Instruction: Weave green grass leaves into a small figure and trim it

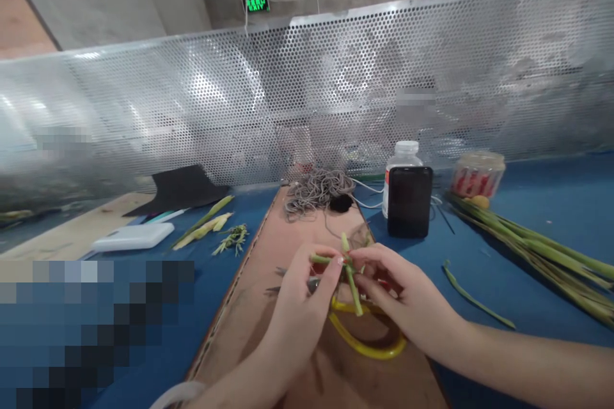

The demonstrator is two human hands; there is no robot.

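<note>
My left hand (304, 291) is closed, thumb and forefinger pinching a short piece of folded green leaf (354, 294). From the other side my right hand (405, 291) grips the same piece with bent fingers. Its ends stick out up, down and to the left, making a rough cross; how the strips join is hidden by my fingertips. Under my hands, on a brown board (316, 358), lies a pair of scissors (369, 351) with yellow handles. Their blades point left and are partly covered by my left hand.
A tangle of grey cord (319, 192) lies at the board's far end. A black phone-like slab (409, 201) stands before a white bottle (405, 153). Long leaves (537, 243) and a jar (478, 174) are at right; leaf scraps (206, 230) and a white case (134, 236) at left.
</note>
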